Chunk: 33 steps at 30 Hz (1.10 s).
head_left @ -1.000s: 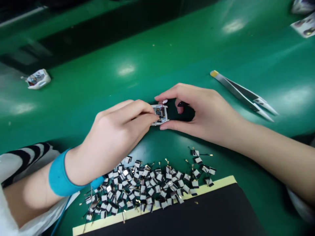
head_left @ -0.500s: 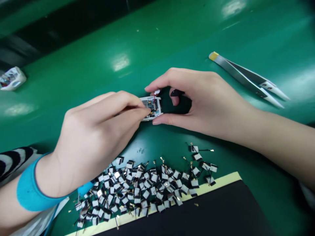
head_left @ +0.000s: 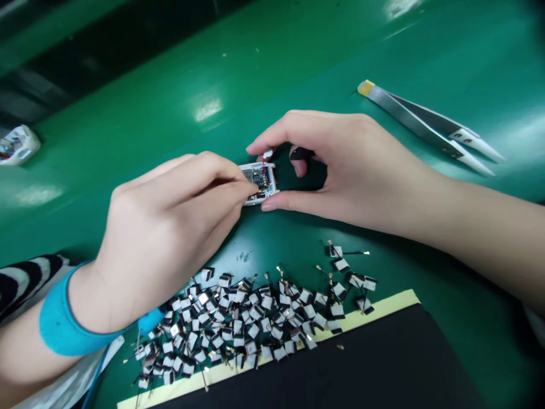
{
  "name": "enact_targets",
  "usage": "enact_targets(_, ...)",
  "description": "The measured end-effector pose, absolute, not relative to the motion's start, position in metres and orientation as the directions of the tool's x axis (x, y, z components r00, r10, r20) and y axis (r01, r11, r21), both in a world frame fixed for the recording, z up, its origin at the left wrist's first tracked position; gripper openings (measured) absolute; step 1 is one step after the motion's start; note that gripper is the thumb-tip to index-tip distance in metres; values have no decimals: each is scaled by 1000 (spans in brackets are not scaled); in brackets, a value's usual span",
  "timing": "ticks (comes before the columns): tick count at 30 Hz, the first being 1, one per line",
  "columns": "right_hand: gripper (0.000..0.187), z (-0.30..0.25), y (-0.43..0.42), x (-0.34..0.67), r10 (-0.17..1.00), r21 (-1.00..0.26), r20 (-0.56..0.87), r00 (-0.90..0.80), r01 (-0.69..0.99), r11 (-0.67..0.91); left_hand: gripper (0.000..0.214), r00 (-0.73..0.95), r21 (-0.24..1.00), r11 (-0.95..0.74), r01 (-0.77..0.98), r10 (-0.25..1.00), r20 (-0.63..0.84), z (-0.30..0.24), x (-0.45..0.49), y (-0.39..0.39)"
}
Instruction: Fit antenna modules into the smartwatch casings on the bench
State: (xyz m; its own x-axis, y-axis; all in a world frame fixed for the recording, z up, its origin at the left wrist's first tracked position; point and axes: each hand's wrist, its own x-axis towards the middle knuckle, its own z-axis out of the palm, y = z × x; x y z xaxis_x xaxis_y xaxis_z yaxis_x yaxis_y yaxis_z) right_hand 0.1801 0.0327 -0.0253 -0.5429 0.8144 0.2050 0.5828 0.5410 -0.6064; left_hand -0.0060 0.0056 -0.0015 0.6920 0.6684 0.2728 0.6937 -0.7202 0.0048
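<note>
A small white device (head_left: 259,180) with its circuit board exposed lies on the green belt (head_left: 298,68) between my hands. My right hand (head_left: 340,165) grips it from the right, index finger at its far edge and thumb at its near edge. A dark small part shows by the curled middle finger. My left hand (head_left: 170,227) comes in from the left with thumb and index finger pinched together and pressed onto the board. What the pinch holds is too small to make out. A blue strap (head_left: 59,324) circles my left wrist.
A heap of several small black-and-silver parts with gold-tipped leads (head_left: 255,318) lies just below my hands, partly on a black mat with a tan edge (head_left: 340,369). Metal tweezers (head_left: 426,125) rest at the right. Another white device (head_left: 17,145) sits at the far left.
The view has shifted, so the hands and device sit a little higher and further left in frame. Both hands keep the same grip on the device.
</note>
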Motion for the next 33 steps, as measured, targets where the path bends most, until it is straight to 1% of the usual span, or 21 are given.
enact_targets(4,45,-26,33,180,793,-560,224,-566,591,580,19,688,-1,-714,700,674,271,-1,-6,6)
enact_targets(7,44,-26,32,180,788,-551,229,-572,591,589,18,697,14,-728,685,661,278,0,-7,7)
enact_targets(12,39,-25,32,182,782,-557,221,-583,583,592,18,678,5,-701,713,692,247,-1,-7,6)
enact_targets(21,37,-26,33,182,781,-555,237,-578,579,597,15,688,18,-715,699,678,259,-1,-4,5)
enact_targets(28,39,-27,33,182,780,-551,248,-575,578,602,15,701,11,-727,686,666,255,-1,-6,6)
enact_targets(33,41,-26,32,181,784,-553,242,-571,583,596,15,695,27,-724,689,671,258,-2,-4,6)
